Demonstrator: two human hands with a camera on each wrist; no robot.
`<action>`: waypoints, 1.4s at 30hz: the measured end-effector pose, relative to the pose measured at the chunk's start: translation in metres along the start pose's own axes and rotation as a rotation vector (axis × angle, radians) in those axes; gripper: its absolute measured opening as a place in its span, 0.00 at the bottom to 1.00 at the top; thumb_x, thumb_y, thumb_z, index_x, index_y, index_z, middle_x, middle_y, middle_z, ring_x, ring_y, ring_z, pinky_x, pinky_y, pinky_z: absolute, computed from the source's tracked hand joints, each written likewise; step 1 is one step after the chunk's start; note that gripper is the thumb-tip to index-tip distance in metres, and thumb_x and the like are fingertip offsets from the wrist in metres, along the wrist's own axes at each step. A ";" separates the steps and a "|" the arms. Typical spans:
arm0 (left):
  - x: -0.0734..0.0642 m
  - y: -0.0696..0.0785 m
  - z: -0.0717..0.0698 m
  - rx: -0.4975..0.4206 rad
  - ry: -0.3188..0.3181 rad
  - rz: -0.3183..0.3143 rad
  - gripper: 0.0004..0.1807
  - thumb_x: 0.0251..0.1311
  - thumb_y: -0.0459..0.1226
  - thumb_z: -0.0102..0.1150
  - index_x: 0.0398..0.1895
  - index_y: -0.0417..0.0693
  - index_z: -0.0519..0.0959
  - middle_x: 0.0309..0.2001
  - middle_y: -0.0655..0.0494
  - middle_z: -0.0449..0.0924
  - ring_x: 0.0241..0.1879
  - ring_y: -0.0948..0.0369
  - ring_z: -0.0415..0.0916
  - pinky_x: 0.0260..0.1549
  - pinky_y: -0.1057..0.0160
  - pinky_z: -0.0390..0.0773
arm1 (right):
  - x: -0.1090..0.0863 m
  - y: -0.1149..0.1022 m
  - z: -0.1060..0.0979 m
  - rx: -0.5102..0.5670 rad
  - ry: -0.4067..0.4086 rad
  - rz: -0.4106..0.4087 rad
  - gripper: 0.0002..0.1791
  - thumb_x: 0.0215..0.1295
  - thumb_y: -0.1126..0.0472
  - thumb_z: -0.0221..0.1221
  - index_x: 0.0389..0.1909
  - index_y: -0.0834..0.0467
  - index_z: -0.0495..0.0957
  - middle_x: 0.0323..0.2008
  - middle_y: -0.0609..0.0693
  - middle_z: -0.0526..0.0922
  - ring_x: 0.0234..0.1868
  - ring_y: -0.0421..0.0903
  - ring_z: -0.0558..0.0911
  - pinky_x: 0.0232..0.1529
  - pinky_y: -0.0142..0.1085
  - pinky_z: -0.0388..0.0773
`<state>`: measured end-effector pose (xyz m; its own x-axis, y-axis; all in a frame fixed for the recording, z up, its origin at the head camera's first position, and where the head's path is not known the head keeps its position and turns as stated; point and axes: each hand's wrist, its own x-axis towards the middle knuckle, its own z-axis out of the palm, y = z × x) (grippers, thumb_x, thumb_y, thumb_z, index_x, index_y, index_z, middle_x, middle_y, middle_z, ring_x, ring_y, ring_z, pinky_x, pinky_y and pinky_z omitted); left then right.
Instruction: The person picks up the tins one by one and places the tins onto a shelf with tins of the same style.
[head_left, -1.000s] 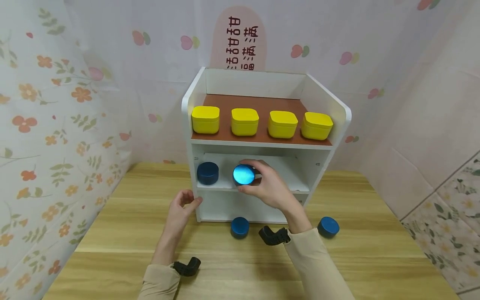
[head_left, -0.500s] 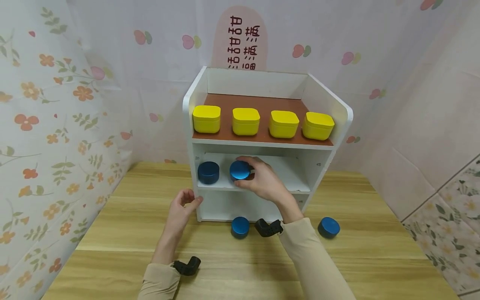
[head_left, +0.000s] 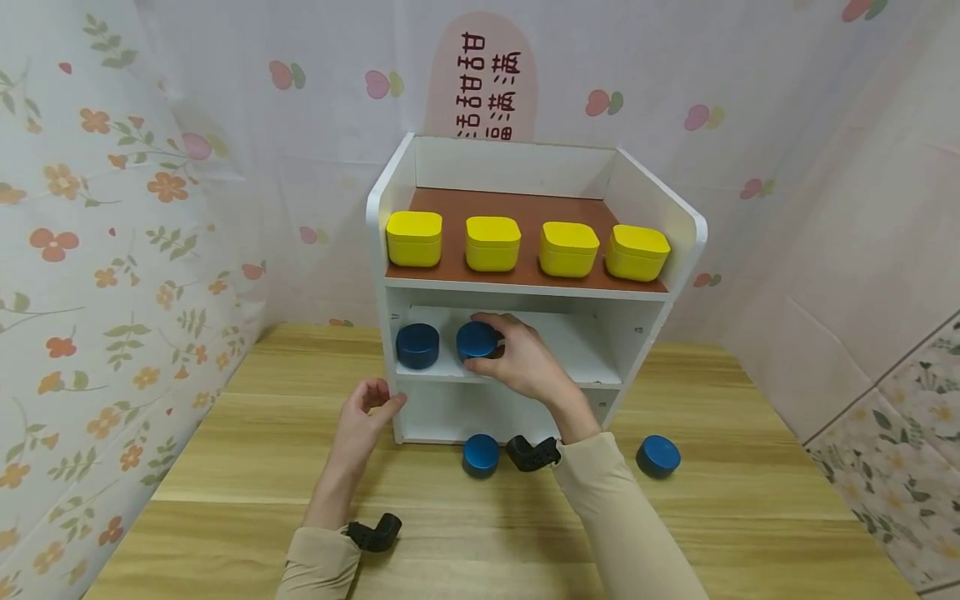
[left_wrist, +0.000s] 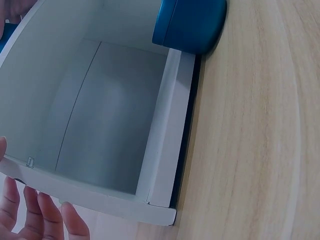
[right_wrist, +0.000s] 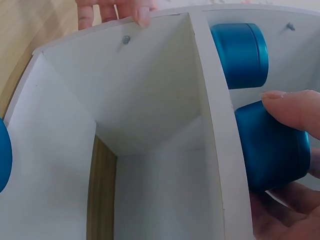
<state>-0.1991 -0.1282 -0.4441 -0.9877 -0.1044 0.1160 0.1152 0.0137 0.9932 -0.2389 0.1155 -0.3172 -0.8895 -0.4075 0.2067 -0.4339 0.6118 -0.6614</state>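
Head view: my right hand grips a blue tin. Left of that, my left hand holds the shelf.

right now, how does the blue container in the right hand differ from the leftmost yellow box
The blue container is round, the yellow box squarish with rounded corners. The right hand grips the blue container; the yellow box stands unheld, one level higher. Both are plain-coloured.

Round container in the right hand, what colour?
Blue; the container shows best in the right wrist view.
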 end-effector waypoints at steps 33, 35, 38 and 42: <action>0.000 0.000 -0.002 0.000 -0.001 -0.003 0.15 0.64 0.35 0.62 0.46 0.38 0.68 0.43 0.48 0.67 0.47 0.56 0.65 0.44 0.62 0.65 | -0.005 -0.002 0.002 -0.012 0.026 -0.040 0.40 0.60 0.50 0.68 0.70 0.55 0.64 0.68 0.54 0.65 0.61 0.53 0.70 0.59 0.49 0.70; 0.000 0.001 -0.001 0.003 -0.004 -0.004 0.15 0.64 0.35 0.62 0.46 0.38 0.68 0.43 0.49 0.67 0.48 0.56 0.65 0.44 0.62 0.65 | -0.009 -0.002 0.002 0.009 0.044 -0.055 0.39 0.60 0.50 0.68 0.70 0.55 0.65 0.67 0.54 0.65 0.61 0.51 0.69 0.58 0.49 0.70; 0.000 0.000 -0.001 0.008 -0.003 -0.003 0.15 0.63 0.36 0.63 0.46 0.38 0.68 0.43 0.49 0.67 0.48 0.56 0.65 0.45 0.61 0.65 | -0.015 -0.004 0.001 0.066 0.071 -0.074 0.37 0.60 0.51 0.68 0.68 0.56 0.67 0.67 0.52 0.66 0.61 0.50 0.69 0.58 0.48 0.71; 0.000 -0.001 -0.001 0.007 -0.004 0.001 0.15 0.64 0.35 0.62 0.46 0.38 0.68 0.44 0.48 0.68 0.48 0.55 0.65 0.45 0.61 0.65 | -0.027 -0.009 -0.001 0.131 0.114 -0.093 0.33 0.61 0.54 0.68 0.66 0.57 0.69 0.64 0.50 0.68 0.62 0.50 0.69 0.57 0.47 0.72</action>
<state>-0.1992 -0.1289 -0.4448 -0.9881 -0.1005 0.1166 0.1151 0.0206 0.9931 -0.2110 0.1217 -0.3163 -0.8601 -0.3740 0.3470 -0.4994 0.4784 -0.7223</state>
